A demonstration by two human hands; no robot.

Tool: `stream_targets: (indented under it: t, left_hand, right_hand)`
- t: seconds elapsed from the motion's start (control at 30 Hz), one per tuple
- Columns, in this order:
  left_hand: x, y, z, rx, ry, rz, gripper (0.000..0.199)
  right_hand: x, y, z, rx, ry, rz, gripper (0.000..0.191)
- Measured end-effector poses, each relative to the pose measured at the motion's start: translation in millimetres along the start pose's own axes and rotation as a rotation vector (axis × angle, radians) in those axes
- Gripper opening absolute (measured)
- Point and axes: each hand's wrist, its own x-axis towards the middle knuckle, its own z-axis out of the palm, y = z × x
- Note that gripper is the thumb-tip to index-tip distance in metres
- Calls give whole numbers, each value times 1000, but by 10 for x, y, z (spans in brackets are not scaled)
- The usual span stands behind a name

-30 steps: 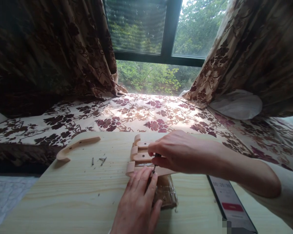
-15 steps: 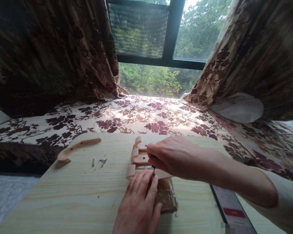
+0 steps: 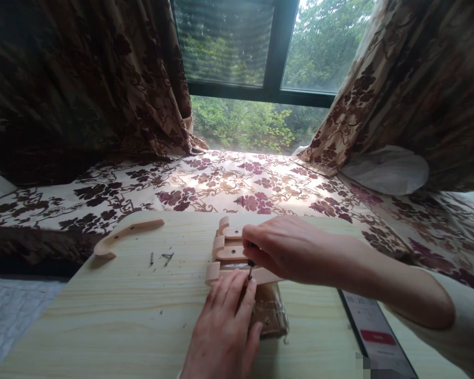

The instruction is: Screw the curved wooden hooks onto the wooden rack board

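My right hand point(image 3: 274, 247) is closed around a screwdriver point(image 3: 250, 267), mostly hidden in the fist, its shaft pointing down at the nearest curved wooden hook point(image 3: 266, 276). Stretched out and lying on that same hook is my left hand point(image 3: 225, 326), with its fingertips close beside the screwdriver's tip. A screw under the tip is too hidden to make out clearly. Two more wooden hooks, the middle one point(image 3: 225, 253) and the far one point(image 3: 229, 231), lie alongside, each showing a dark screw head. Beneath the hooks is a brown block point(image 3: 274, 310) wrapped in clear plastic.
A loose curved wooden hook point(image 3: 130, 230) with dark holes lies at the board's far left. Several screws point(image 3: 167, 258) and dark crumbs are scattered on the pale wooden tabletop point(image 3: 102, 321). A phone point(image 3: 377, 337) lies at the right, under my forearm. Patterned cloth point(image 3: 221, 184) covers the ledge behind.
The view has shifted slightly. My right fist has turned a little, and more of the screwdriver shows below it. My left hand stays on the nearest hook.
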Motion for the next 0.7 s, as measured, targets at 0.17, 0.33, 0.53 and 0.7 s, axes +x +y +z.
stream_targets:
  t: [0.17,0.33,0.53,0.7]
  left_hand:
    - [8,10,0,-21,-5,-1,50]
    - [3,12,-13,-60,-22,-18,49]
    - [6,40,-38,-123,-42,-70,49]
    - [31,39,-66,-148,-56,-85,49]
  right_hand:
    - [-23,-24,-127,20,-26,-119,15]
    - [-15,-33,-27,20,-55,-98,17]
    - [-17,-22,72,-19,29,-8,20]
    - [-70,-38,-120,-26,-20,-73,9]
